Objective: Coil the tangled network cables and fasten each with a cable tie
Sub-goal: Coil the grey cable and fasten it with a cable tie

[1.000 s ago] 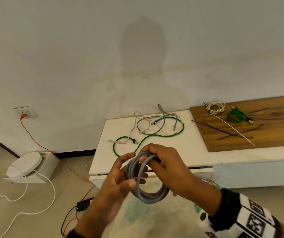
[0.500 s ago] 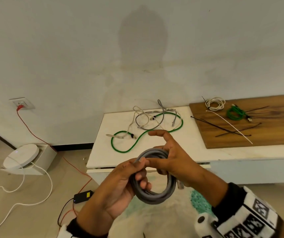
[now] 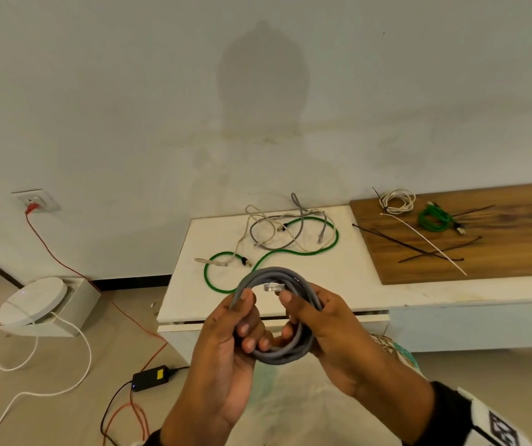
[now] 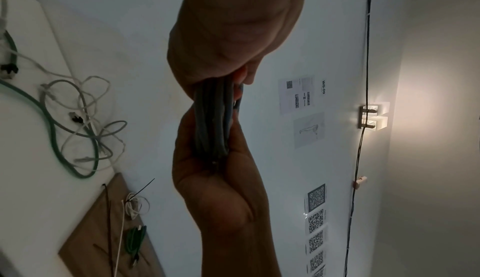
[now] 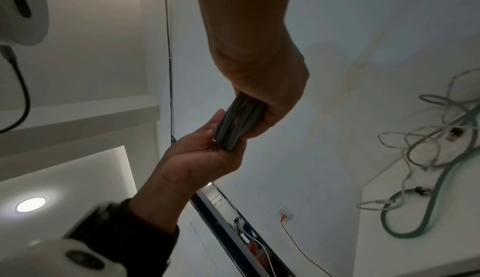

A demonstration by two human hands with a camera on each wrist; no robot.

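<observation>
A grey network cable coil (image 3: 276, 274) is held upright in front of me, above the table's near edge. My left hand (image 3: 244, 317) grips its left side, thumb on top and fingers curled through the loop. My right hand (image 3: 291, 317) grips the right side, thumb beside the clear plug (image 3: 274, 287) inside the top of the loop. The left wrist view shows the coil (image 4: 213, 117) edge-on between left hand (image 4: 221, 66) and right hand (image 4: 215, 168). In the right wrist view the coil (image 5: 236, 123) sits between right hand (image 5: 267, 96) and left hand (image 5: 207, 150). Black and white cable ties (image 3: 419, 246) lie on the wooden board (image 3: 499, 252).
A tangle of green, grey and white cables (image 3: 284, 233) lies on the white table (image 3: 338, 278). Tied white (image 3: 398, 201) and green (image 3: 433, 218) coils rest on the board. On the floor at left are a black adapter (image 3: 150, 378), wires and a round white device (image 3: 32, 300).
The right hand slid from the top of the coil to its right side. The coil has risen and turned to face me. The clear plug now shows inside the top.
</observation>
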